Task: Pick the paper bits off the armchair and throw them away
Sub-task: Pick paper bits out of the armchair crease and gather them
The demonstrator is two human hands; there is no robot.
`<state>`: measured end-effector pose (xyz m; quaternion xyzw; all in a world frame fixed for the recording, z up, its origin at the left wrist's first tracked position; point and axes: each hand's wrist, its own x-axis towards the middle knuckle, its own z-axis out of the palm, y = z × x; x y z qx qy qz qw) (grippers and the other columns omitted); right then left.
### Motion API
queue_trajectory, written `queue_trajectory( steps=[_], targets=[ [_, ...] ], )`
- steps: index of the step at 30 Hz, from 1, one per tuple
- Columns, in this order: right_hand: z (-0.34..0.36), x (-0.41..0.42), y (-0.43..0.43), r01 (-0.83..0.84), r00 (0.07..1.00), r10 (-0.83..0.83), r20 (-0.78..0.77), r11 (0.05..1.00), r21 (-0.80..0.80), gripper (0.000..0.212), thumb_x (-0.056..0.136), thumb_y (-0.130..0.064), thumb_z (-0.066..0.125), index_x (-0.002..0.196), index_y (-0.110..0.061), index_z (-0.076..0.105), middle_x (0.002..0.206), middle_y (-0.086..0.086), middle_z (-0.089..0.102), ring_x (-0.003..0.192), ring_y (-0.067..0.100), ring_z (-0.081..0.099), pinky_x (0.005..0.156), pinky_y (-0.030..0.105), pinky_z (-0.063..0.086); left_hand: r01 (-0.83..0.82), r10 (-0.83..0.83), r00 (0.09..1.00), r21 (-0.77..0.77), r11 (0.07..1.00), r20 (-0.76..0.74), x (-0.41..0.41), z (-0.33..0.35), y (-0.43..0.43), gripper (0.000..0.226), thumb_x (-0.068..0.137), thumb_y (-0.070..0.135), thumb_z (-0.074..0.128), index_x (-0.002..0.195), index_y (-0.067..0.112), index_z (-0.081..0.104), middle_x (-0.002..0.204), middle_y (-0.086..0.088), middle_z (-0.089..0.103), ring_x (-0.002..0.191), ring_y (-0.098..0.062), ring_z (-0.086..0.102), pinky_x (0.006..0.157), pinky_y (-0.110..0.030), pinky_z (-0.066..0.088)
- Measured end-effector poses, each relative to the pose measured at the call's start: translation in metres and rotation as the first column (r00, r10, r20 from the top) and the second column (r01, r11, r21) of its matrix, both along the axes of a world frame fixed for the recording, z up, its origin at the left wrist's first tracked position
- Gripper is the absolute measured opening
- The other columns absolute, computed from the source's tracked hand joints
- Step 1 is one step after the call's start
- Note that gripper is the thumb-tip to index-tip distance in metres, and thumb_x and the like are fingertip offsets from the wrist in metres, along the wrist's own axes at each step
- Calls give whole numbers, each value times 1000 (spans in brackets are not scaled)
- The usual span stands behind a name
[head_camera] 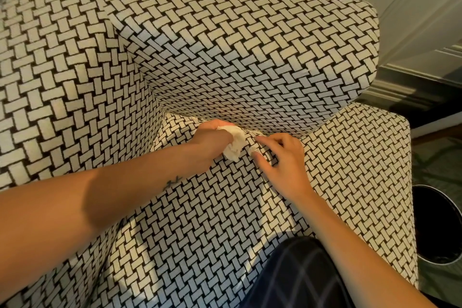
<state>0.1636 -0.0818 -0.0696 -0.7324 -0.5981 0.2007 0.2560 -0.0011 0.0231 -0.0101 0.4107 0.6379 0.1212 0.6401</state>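
The bin [425,187] stands at 4 o'clock, beside the armchair [200,45]; its inside is dark and its contents cannot be told. At centre, the left hand [212,137] grips a crumpled paper wad [235,143] at the seat crease. At its 3 o'clock, the right hand [280,155], palm down and fingers curled, pinches a paper bit [252,150] on the seat.
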Motion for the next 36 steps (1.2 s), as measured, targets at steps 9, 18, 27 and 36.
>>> queue_trajectory(
  steps=[9, 18, 27, 36],
  targets=[
    [10, -8, 4, 54, 993, -57, -106, 998, -23, 15, 88, -41, 69, 100, -34, 66, 103, -16, 61, 113, 14, 45, 106, 36, 31, 85, -85, 996, -18, 996, 22, 0, -5, -2, 25, 95, 11, 68, 119, 18, 68, 109, -5, 72, 86, -12, 64, 60, -21, 47],
    [57, -8, -6, 199, 872, -182, -453, 980, -11, 16, 92, -17, 72, 108, -20, 68, 95, -11, 70, 89, 1, 63, 77, 8, 48, 298, -297, 953, -5, 955, 67, 5, 9, -9, 19, 95, 21, 70, 112, 12, 68, 105, -6, 74, 95, -20, 69, 73, -28, 55],
    [134, -4, -7, 303, 809, -174, -561, 942, 146, 23, 95, -13, 66, 112, -26, 68, 95, -19, 69, 92, 1, 63, 77, 16, 53, 376, -376, 910, 33, 926, 176, 18, 65, -2, 24, 98, 25, 66, 117, 13, 68, 98, -2, 79, 91, -18, 73, 76, -32, 60],
    [197, 6, 21, 194, 962, -98, -255, 903, 384, 20, 96, -18, 65, 107, -33, 73, 104, -21, 65, 101, 1, 55, 86, 12, 43, 302, -298, 910, 33, 953, 289, 20, 110, 11, 34, 98, 28, 65, 123, 5, 63, 90, -7, 69, 58, -12, 60, 45, -19, 47]
  ],
)
